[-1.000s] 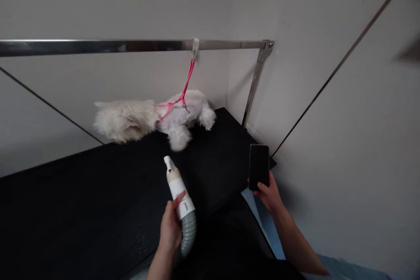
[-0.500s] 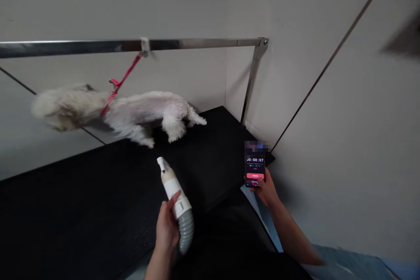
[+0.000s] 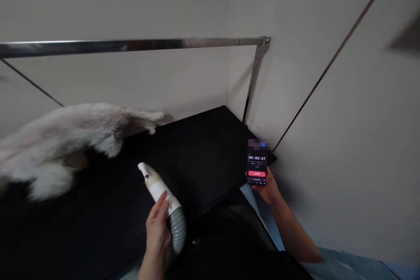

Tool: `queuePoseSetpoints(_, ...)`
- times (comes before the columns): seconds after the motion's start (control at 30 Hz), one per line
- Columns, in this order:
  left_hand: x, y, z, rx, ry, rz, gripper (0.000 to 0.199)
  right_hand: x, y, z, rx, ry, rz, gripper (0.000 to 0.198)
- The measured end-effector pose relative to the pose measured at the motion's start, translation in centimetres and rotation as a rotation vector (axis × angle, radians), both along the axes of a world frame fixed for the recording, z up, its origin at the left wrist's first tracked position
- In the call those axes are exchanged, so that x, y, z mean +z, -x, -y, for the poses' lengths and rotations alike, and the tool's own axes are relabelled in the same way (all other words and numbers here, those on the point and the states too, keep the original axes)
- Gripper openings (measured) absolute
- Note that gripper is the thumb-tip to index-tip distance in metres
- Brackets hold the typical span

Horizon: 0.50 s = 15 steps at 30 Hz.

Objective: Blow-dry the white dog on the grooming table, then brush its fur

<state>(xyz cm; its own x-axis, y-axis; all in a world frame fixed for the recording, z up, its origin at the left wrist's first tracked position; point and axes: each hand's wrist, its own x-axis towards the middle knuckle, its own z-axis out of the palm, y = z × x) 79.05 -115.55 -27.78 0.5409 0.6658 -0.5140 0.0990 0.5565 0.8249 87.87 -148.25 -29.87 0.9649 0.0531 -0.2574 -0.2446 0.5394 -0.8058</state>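
My left hand (image 3: 158, 223) is wrapped round a white pet dryer nozzle (image 3: 158, 187), its tip pointing up and left over the black tabletop. A grey ribbed hose (image 3: 179, 229) curves down from the nozzle's lower end. In my right hand (image 3: 269, 188) is a smartphone (image 3: 257, 167), held upright with its lit screen facing me; it shows a timer at 00:00:07 and a red button. A white, short-clipped dog (image 3: 75, 131) is on the table at the left, blurred by motion. Its head lies outside the view, and its tail end faces right.
The black grooming table (image 3: 203, 153) stands against the walls. A shiny metal bar (image 3: 147, 44) spans above it, carried by a post (image 3: 252, 83) at the far right corner. Light blue cloth (image 3: 348, 260) shows at the lower right.
The dog has moved left and closer, and the red leash on the bar is out of view. The dryer nozzle has shifted left. My right thumb has come off the phone's screen.
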Motion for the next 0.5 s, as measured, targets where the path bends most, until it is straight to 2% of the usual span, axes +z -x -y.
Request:
queuePoseSetpoints(0.1,0.1,0.4,-0.5,0.042,-0.006,-0.011,0.044,-1.5,-1.5,0.8,-0.028,0.015,0.012,0.078)
queuePoseSetpoints(0.13,0.1,0.6,-0.6,0.049,-0.008,-0.017,0.043,-2.1,-2.2,1.3,-0.048,0.073,0.004,0.082)
queuePoseSetpoints(0.3,-0.1,1.5,-1.3,0.079,-0.014,-0.030,0.038,-4.3,-7.7,4.8,-0.164,0.603,-0.085,0.083)
queuePoseSetpoints(0.4,0.1,1.8,-1.6,0.121,-0.008,-0.011,0.037,-4.9,-10.8,7.0,-0.190,0.839,-0.110,0.082)
queuePoseSetpoints(0.5,0.4,2.0,-1.9,0.172,-0.008,-0.009,0.038,-5.1,-12.6,8.4,-0.196,1.139,-0.102,0.077)
